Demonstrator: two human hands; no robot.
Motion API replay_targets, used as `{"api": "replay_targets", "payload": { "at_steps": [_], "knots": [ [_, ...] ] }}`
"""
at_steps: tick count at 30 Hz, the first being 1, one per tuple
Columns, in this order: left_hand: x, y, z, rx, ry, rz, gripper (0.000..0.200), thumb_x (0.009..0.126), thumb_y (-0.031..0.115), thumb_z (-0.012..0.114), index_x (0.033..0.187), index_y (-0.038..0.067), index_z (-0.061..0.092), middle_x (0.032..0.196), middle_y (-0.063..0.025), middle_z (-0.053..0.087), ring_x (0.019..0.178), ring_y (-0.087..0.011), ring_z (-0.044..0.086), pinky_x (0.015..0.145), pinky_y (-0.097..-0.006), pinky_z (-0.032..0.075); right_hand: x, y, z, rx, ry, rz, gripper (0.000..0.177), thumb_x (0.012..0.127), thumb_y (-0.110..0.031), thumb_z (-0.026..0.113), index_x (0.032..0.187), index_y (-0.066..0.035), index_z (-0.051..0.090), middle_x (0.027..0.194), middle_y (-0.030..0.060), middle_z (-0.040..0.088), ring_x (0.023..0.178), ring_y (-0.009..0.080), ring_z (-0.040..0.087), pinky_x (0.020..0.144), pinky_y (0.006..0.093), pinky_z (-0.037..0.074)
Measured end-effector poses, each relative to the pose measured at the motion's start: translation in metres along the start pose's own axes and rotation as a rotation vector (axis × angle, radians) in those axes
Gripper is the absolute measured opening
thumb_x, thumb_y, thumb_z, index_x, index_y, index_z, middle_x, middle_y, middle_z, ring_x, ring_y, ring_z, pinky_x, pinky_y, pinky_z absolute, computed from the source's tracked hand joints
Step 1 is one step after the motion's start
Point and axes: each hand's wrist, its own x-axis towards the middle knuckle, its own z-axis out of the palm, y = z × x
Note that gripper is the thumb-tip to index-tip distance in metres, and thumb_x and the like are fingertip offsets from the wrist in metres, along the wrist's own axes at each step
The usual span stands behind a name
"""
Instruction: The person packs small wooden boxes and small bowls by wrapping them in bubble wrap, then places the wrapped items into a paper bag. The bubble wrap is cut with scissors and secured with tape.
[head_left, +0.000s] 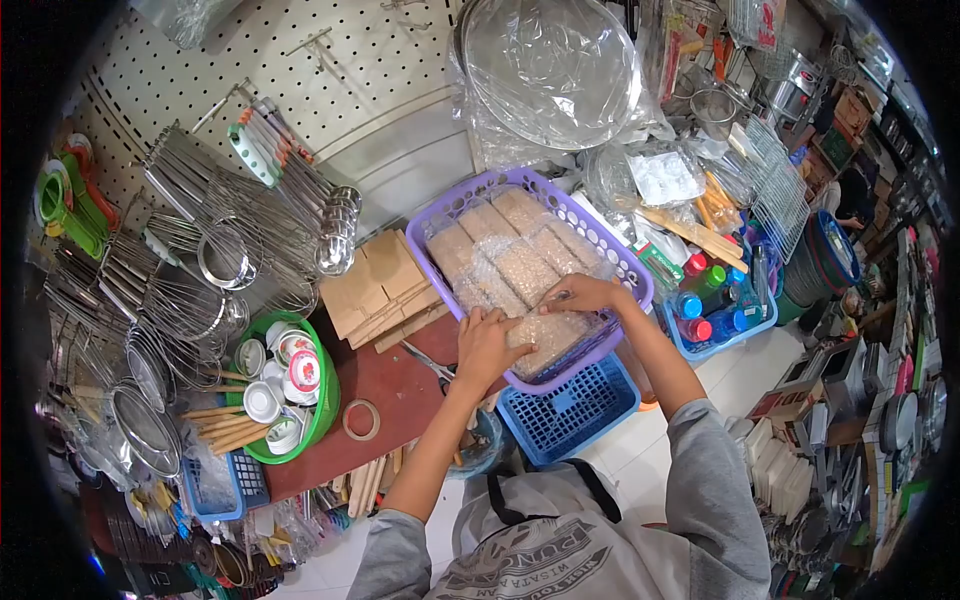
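Observation:
A purple plastic basket (632, 270) sits on the red-brown table edge, filled with several bubble-wrapped tan packets (520, 262). My left hand (486, 345) lies with fingers spread on the nearest packet (548, 335) at the basket's front end. My right hand (582, 294) presses down on the same packet from the right side, fingers pointing left. Both hands touch the bubble wrap; neither lifts anything.
A blue basket (570, 410) stands under the purple one. Scissors (432, 362) and a tape roll (361, 420) lie on the table (395, 395). A green basket of small bowls (325, 410), cardboard pieces (375, 280), hanging whisks and ladles at left, and a blue tray of bottles (715, 300) at right.

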Motion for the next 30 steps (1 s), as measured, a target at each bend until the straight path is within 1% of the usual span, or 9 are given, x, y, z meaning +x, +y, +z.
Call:
{"api": "replay_targets", "payload": {
  "at_steps": [6,9,10,13,15,21,25,28,30],
  "knots": [
    [0.001,-0.009,0.016,0.01,-0.096,0.014,0.038,0.073,0.036,0.077,0.108,0.021,0.076,0.096,0.001,0.071,0.105,-0.023,0.053,0.093,-0.0381,0.035,-0.005,0.004,0.008,-0.096,0.012,0.028,0.036,0.09,-0.043,0.067,0.11,-0.015,0.074,0.103,0.0076,0.073,0.091,0.0196,0.068,0.083,0.0324,0.05],
    [0.005,-0.013,0.021,0.044,-0.043,0.035,0.034,0.074,0.028,0.077,0.107,0.021,0.076,0.085,0.0005,0.071,0.1,-0.0237,0.055,0.09,-0.0386,0.035,-0.005,0.012,0.016,-0.084,0.069,0.014,0.04,0.085,-0.05,0.068,0.106,-0.016,0.075,0.101,0.0082,0.074,0.091,0.0232,0.068,0.084,0.0347,0.05],
    [0.007,-0.012,0.019,0.032,-0.061,0.011,0.031,0.074,0.027,0.076,0.105,0.021,0.076,0.086,0.0003,0.071,0.1,-0.0237,0.055,0.09,-0.0386,0.035,-0.004,0.016,0.018,-0.08,0.089,0.006,0.042,0.084,-0.053,0.069,0.104,-0.017,0.076,0.1,0.0084,0.074,0.091,0.025,0.069,0.085,0.0356,0.05],
    [0.009,-0.009,0.015,0.003,-0.091,-0.041,0.023,0.075,0.025,0.074,0.098,0.019,0.076,0.087,-0.0003,0.071,0.098,-0.0238,0.056,0.089,-0.0387,0.036,-0.001,0.022,0.023,-0.064,0.099,0.012,0.042,0.084,-0.053,0.069,0.103,-0.016,0.076,0.1,0.0098,0.073,0.092,0.0266,0.068,0.085,0.0366,0.05],
    [0.009,-0.008,0.015,-0.006,-0.073,-0.058,0.02,0.075,0.024,0.074,0.095,0.018,0.076,0.087,-0.0004,0.072,0.098,-0.0242,0.057,0.089,-0.0388,0.036,0.001,0.024,0.026,-0.086,0.12,0.001,0.04,0.087,-0.049,0.067,0.105,-0.015,0.075,0.099,0.0107,0.073,0.09,0.025,0.069,0.084,0.0357,0.05],
    [0.008,-0.011,0.021,0.026,-0.013,0.008,0.018,0.074,0.022,0.075,0.091,0.017,0.076,0.086,-0.0022,0.071,0.1,-0.0247,0.056,0.088,-0.0394,0.038,0.005,0.021,0.027,-0.147,0.109,0.078,0.042,0.088,-0.049,0.066,0.108,-0.013,0.074,0.1,0.0127,0.072,0.093,0.026,0.068,0.084,0.0366,0.05],
    [0.005,-0.014,0.024,0.063,0.062,0.079,0.023,0.072,0.024,0.076,0.093,0.016,0.076,0.087,-0.0024,0.069,0.098,-0.0245,0.056,0.087,-0.039,0.039,0.002,0.016,0.026,-0.127,0.115,0.094,0.043,0.087,-0.049,0.067,0.11,-0.013,0.073,0.102,0.0141,0.071,0.095,0.0284,0.067,0.085,0.0375,0.05],
    [0.004,-0.004,0.016,0.123,0.053,0.071,0.027,0.072,0.025,0.077,0.098,0.015,0.075,0.093,-0.0028,0.068,0.098,-0.0244,0.056,0.087,-0.0385,0.039,0.007,0.026,0.034,-0.135,0.169,0.068,0.05,0.085,-0.057,0.065,0.105,-0.013,0.074,0.101,0.0154,0.071,0.094,0.0321,0.068,0.086,0.0391,0.05],
    [0.004,0.003,0.012,0.163,0.075,0.065,0.031,0.072,0.026,0.077,0.1,0.015,0.075,0.095,-0.0024,0.068,0.098,-0.0243,0.055,0.087,-0.0377,0.039,0.007,0.03,0.033,-0.13,0.153,0.094,0.052,0.084,-0.059,0.065,0.105,-0.012,0.074,0.102,0.0156,0.071,0.095,0.0324,0.067,0.087,0.0391,0.05]
  ]
}}
